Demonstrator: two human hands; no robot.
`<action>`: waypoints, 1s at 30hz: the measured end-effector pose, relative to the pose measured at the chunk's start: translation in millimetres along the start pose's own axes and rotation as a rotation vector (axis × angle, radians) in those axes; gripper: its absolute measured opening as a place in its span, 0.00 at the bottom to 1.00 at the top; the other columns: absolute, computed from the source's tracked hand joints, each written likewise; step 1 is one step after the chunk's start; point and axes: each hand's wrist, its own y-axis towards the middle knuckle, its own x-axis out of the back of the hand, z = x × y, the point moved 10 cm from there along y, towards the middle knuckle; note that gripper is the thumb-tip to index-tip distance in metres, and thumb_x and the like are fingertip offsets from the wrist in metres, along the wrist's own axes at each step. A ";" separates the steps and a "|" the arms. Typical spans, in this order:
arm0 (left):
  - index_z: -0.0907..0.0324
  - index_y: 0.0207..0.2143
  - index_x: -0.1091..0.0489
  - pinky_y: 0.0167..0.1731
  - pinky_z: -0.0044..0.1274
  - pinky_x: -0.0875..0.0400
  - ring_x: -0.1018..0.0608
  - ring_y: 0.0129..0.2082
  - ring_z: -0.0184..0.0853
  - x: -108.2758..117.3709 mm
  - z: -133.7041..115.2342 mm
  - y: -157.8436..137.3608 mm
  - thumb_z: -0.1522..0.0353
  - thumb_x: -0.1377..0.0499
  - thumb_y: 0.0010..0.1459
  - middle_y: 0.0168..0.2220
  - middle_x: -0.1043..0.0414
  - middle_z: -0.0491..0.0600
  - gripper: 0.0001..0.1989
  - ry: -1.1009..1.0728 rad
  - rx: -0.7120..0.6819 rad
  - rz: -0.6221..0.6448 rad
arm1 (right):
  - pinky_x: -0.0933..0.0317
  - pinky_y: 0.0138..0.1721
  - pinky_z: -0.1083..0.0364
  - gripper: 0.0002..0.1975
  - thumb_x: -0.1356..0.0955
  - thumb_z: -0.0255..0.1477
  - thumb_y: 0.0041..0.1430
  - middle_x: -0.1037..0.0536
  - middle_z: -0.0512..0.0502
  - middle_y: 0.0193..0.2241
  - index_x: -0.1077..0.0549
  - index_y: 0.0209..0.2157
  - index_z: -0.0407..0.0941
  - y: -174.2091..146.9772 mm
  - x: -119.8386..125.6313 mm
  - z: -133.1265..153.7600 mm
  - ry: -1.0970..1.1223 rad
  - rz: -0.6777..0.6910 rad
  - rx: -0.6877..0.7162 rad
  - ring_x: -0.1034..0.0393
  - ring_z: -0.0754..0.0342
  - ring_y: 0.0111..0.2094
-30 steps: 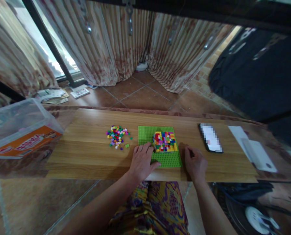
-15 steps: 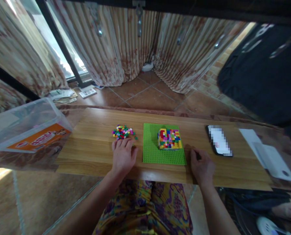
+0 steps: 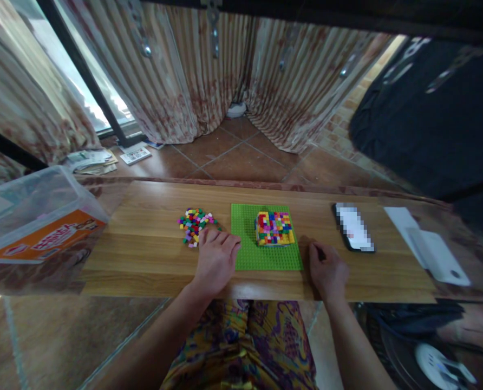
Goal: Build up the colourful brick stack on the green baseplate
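A square block build [image 3: 274, 228] of many-coloured small bricks stands on the green baseplate [image 3: 245, 254], right of its middle. Left of the plate lies a heap of loose toy bricks [image 3: 193, 223] in mixed colours. My left hand [image 3: 217, 257] is palm down between heap and plate, its fingertips over the plate's left edge. Its fingers are bent and closed together; whatever they hold is hidden beneath. My right hand [image 3: 327, 269] rests on the table just right of the plate, fingers curled in with the thumb against them. Anything inside that grip is out of sight.
A phone [image 3: 354, 227] lies on the wooden table [image 3: 144, 244] to the right, with white sheets or cards [image 3: 444, 260] beyond it. At the far left stands a clear plastic tub [image 3: 42, 216] with an orange label. Curtains [image 3: 201, 81] hang past the table's far edge.
My left hand has moved right, away from the brick heap to the plate's left edge, uncovering more loose bricks. My right hand keeps its place beside the plate. The view has shifted slightly.
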 end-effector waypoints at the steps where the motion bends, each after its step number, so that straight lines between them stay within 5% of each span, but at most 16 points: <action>1: 0.53 0.42 0.22 0.59 0.42 0.43 0.26 0.44 0.41 -1.1 -10.0 4.6 0.67 0.47 0.71 0.39 0.19 0.49 0.12 -0.024 -0.027 -0.004 | 0.44 0.33 0.52 0.25 0.39 0.47 0.65 0.18 0.38 0.36 0.20 0.37 0.43 0.2 -0.1 -0.4 -0.002 0.002 -0.007 0.29 0.48 0.33; 10: 0.51 0.39 0.22 0.65 0.46 0.51 0.27 0.46 0.40 -33.6 -73.7 49.9 0.66 0.45 0.70 0.39 0.20 0.46 0.11 -0.049 -0.178 0.039 | 0.42 0.34 0.52 0.25 0.39 0.46 0.65 0.18 0.37 0.35 0.19 0.37 0.43 1.9 -1.7 0.1 0.025 0.010 -0.035 0.29 0.48 0.34; 24: 0.54 0.35 0.23 0.63 0.48 0.48 0.28 0.46 0.41 -44.0 -77.6 63.8 0.66 0.44 0.69 0.37 0.23 0.48 0.10 -0.005 -0.128 0.004 | 0.41 0.35 0.53 0.27 0.40 0.49 0.65 0.17 0.37 0.35 0.19 0.36 0.42 1.8 0.8 4.0 0.042 -0.003 -0.026 0.27 0.48 0.34; 30: 0.56 0.33 0.24 0.48 0.35 0.33 0.26 0.42 0.40 -49.3 -70.3 73.4 0.67 0.41 0.66 0.36 0.24 0.49 0.08 -0.131 -0.068 0.053 | 0.40 0.34 0.53 0.27 0.40 0.49 0.65 0.17 0.37 0.36 0.19 0.36 0.43 1.6 0.2 3.1 0.045 -0.006 -0.026 0.27 0.47 0.35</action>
